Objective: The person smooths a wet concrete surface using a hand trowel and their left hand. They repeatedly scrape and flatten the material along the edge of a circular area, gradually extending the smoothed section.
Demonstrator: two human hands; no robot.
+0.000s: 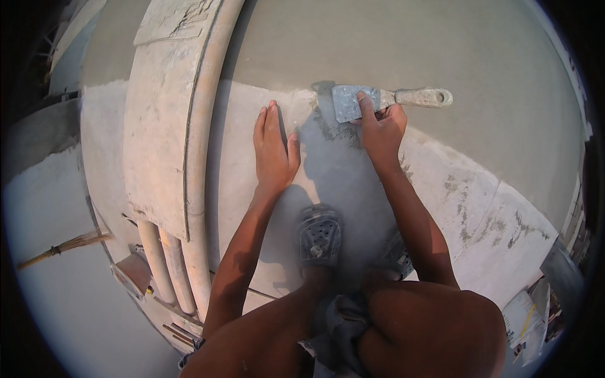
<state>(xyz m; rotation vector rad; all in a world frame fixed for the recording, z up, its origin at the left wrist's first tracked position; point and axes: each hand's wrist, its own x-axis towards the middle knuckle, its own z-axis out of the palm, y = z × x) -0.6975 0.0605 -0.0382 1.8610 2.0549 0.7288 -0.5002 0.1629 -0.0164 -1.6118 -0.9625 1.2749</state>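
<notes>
My right hand grips a putty knife by its broad metal blade, with the thumb lying across it. Its worn handle sticks out to the right. The blade is over the border where smooth grey wet-looking cement meets the paler dry concrete. To the left, my left hand is open, fingers stretched out and thumb apart, holding nothing. That hand is over the pale surface near the cement's edge; whether it touches the surface I cannot tell. Dark crumbly patches mark the ground just below the blade.
My feet, in dark clogs, stand on the pale concrete close below my hands. A raised ledge with a long pipe runs along the left. Beyond it lies a straw broom on a lower floor. Assorted debris sits at the lower right.
</notes>
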